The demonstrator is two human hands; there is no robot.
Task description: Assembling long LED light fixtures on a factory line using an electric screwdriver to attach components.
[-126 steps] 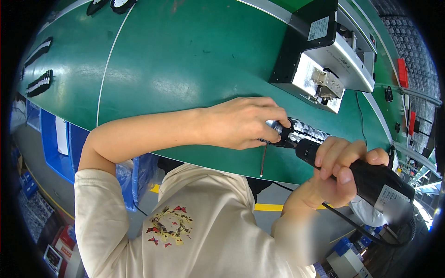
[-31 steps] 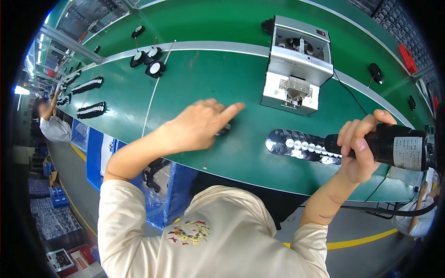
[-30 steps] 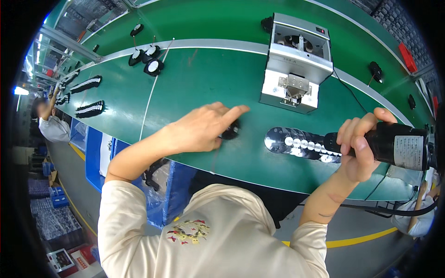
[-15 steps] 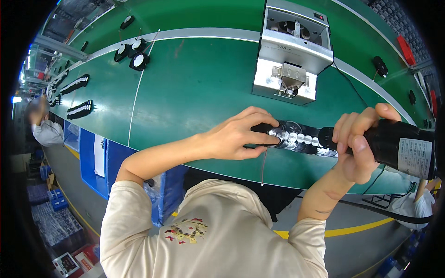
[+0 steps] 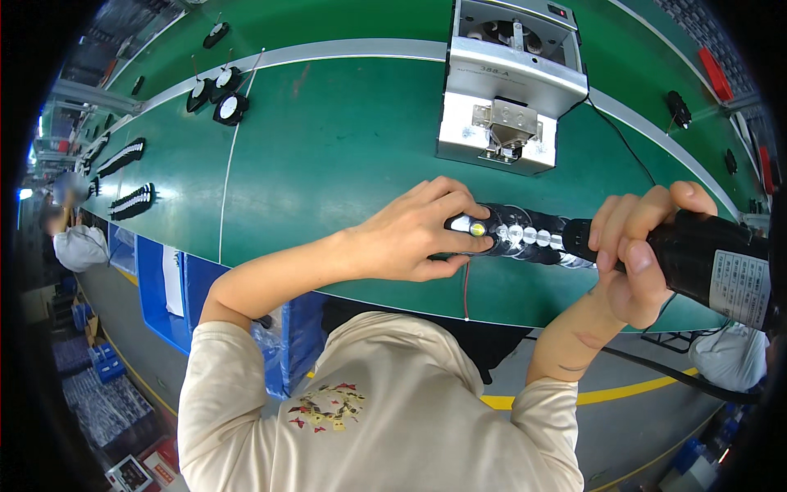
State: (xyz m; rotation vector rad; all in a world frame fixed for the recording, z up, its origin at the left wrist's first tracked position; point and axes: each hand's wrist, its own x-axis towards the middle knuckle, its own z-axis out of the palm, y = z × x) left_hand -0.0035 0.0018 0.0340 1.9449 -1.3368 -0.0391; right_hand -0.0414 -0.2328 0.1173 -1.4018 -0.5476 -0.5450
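Note:
My left hand [image 5: 424, 231] is closed on the left end of a black strip with a row of round clear lenses [image 5: 516, 236], which looks like a light strip. Between thumb and fingers shows one lens with a yellow centre [image 5: 478, 230]. A thin red wire [image 5: 466, 293] hangs from the strip near my thumb. My right hand [image 5: 635, 246] is wrapped round a thick black cylindrical power tool [image 5: 684, 258] with a white label. Its narrower ribbed nose [image 5: 578, 238] points left, over the strip's right end. Whether the nose touches the strip is hidden.
A silver bench machine [image 5: 504, 107] stands on the green table [image 5: 328, 123] beyond my hands. More lens strips [image 5: 133, 202] lie at the far left, near several black round parts with white faces [image 5: 231, 108]. Blue bins [image 5: 164, 287] stand below the table edge; a person [image 5: 78, 242] sits beyond.
The yellow-centred lens now shows between my left fingers, where it was not visible before. The view has shifted slightly. My right hand keeps its hold on the tool.

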